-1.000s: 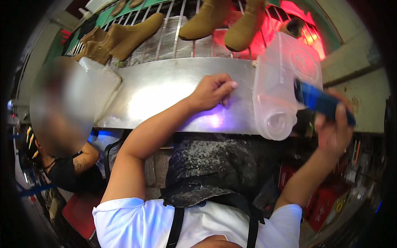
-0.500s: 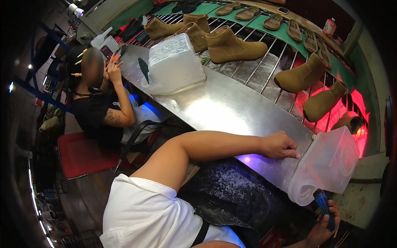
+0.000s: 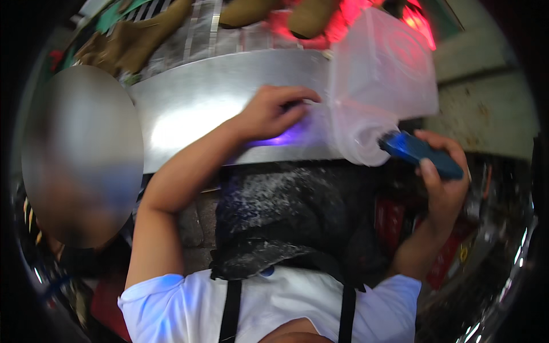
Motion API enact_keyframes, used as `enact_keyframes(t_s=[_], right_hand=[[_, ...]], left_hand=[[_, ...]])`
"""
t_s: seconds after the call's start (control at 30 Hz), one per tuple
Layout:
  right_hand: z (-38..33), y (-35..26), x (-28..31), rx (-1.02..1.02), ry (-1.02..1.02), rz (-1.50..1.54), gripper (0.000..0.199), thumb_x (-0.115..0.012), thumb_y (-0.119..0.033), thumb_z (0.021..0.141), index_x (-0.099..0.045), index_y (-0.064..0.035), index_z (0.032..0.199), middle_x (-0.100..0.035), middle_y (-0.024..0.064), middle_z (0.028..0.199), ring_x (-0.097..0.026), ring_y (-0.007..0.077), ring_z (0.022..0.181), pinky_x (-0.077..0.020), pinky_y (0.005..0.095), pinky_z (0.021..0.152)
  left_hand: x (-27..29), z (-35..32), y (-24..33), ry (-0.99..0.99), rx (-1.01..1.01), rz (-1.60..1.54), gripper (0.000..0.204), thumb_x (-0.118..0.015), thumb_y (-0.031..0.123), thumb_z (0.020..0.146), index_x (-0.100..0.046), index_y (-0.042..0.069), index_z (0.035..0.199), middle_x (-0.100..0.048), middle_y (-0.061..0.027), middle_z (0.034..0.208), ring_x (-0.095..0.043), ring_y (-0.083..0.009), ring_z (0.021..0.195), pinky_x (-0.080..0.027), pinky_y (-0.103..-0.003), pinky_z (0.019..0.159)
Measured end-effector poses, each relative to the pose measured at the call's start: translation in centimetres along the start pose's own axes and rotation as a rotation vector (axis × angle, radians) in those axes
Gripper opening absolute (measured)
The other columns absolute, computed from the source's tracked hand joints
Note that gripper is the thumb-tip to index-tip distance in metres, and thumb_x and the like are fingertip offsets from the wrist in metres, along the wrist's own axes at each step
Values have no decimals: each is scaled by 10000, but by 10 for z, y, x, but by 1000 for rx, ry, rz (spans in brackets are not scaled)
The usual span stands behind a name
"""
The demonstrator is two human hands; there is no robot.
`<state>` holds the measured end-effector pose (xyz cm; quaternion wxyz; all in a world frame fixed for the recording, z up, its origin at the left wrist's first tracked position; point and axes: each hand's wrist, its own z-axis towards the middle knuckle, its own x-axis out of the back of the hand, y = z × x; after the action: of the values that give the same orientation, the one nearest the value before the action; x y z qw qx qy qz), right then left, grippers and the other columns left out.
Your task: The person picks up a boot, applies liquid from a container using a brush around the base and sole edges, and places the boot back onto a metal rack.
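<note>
Left hand (image 3: 273, 111) palm down on the metal bench (image 3: 189, 108), fingers pressed together and curled toward the translucent plastic container (image 3: 380, 80), touching its near wall; possibly something dark under the fingertips, too blurred to tell. Violet glow on the metal beneath the palm. Right hand (image 3: 443, 183) off the bench edge, fingers wrapped around a blue tool (image 3: 420, 154), tip at the container's lower corner. Container steadied and tool brought up; judging by this, work at that corner only starting. Brown boots (image 3: 143, 34) on the rack behind.
</note>
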<state>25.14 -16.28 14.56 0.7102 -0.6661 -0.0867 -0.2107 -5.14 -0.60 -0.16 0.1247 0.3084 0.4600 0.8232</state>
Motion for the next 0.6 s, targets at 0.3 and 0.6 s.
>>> enact_keyframes(t_s=[0.3,0.6], right_hand=[[0,-12,-6,29,-108,-215,307,-753,-60,827,-638,-13,1108,-712,89,995,-661,127,884,-525,292,820],[28,-33,-11,-189,-568,-435,284,-684,-41,859,-635,-15,1138,-710,96,1025,-685,205,901,-523,326,801]], left_hand=[[-17,14,24,-264,-284,335,558,-666,-5,874,-636,188,1397,-645,-103,917,-657,-274,771,-556,-387,675],[-22,17,30,-315,-249,504,620,-661,9,862,-597,231,1437,-623,-84,958,-645,-284,792,-553,-399,664]])
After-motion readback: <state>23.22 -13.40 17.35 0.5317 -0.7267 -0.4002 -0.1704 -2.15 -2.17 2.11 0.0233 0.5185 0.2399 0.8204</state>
